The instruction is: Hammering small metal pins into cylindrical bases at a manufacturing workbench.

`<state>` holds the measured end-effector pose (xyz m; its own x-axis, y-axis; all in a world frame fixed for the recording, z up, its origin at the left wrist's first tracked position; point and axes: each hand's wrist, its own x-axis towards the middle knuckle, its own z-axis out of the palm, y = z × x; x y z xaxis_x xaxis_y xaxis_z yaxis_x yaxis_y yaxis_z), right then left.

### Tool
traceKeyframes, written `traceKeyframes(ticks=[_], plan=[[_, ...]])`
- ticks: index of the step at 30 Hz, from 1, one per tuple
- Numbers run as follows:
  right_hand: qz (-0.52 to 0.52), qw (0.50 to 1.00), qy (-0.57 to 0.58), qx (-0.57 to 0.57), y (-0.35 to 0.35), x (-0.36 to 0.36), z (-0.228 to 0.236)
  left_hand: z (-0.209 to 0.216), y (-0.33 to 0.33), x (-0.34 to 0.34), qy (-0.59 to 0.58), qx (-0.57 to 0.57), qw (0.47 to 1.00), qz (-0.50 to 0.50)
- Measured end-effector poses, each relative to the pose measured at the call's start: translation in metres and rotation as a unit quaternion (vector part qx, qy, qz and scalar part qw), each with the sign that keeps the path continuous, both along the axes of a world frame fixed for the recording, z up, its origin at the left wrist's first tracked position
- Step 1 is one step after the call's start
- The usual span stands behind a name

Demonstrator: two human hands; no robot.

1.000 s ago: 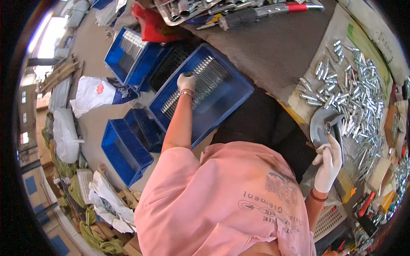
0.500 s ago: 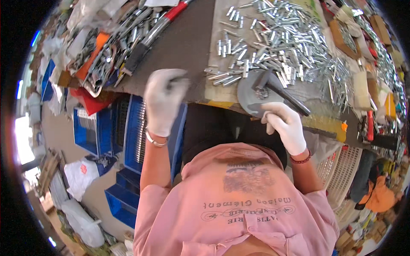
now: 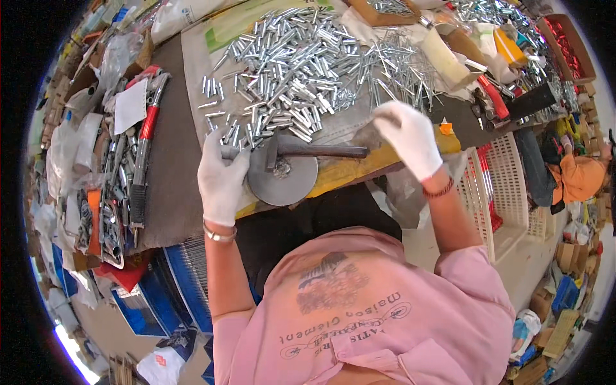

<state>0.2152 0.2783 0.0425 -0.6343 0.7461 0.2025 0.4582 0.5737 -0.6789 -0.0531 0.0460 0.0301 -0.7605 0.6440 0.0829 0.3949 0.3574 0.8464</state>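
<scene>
My left hand (image 3: 221, 183), in a white glove, is at the near-left edge of a pile of shiny metal sleeves (image 3: 282, 70). Its thumb and fingers curl around a short grey metal sleeve (image 3: 229, 153), partly hidden. Beside it lies a round grey metal plate (image 3: 292, 183) at the bench's front edge. A hammer (image 3: 321, 150) rests across the plate, its dark handle pointing right. My right hand (image 3: 410, 138), also gloved, is raised right of the handle, near long thin metal pins (image 3: 398, 70). Its fingertips are pinched together; anything between them is too small to tell.
Tools and a red-handled bar (image 3: 149, 122) crowd the bench's left side. At the right are a cardboard box (image 3: 455, 54), a red-handled tool (image 3: 493, 96) and a box of red parts (image 3: 564, 48). White plastic baskets (image 3: 500, 192) stand below right, blue bins (image 3: 144, 314) below left.
The view has swung to the right. My left hand has come to the sleeves beside the plate, and my right hand has moved away from the plate toward the thin pins.
</scene>
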Motion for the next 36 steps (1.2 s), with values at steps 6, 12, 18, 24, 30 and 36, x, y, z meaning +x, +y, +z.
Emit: traceKeyframes(ticks=[6, 12, 18, 24, 30, 36], plan=[[-0.111, 0.973, -0.167, 0.116, 0.071, -0.026, -0.035, 0.028, -0.006, 0.037, -0.256, 0.062, 0.959, -0.1], [-0.098, 0.964, -0.224, 0.103, 0.064, -0.044, -0.014, 0.007, -0.024, 0.055, -0.239, 0.063, 0.961, -0.125], [-0.093, 0.947, -0.293, 0.095, 0.068, -0.051, -0.006, 0.005, -0.028, 0.057, -0.056, 0.04, 0.988, -0.14], [0.066, 0.984, -0.077, 0.144, 0.036, -0.025, -0.008, 0.003, -0.036, 0.043, 0.119, 0.011, 0.974, -0.19], [0.243, 0.959, -0.042, 0.141, -0.067, -0.052, 0.007, -0.003, -0.036, 0.046, 0.139, -0.005, 0.977, -0.164], [0.276, 0.951, -0.063, 0.124, -0.09, -0.059, -0.016, -0.001, -0.046, 0.042, 0.191, -0.017, 0.968, -0.159]])
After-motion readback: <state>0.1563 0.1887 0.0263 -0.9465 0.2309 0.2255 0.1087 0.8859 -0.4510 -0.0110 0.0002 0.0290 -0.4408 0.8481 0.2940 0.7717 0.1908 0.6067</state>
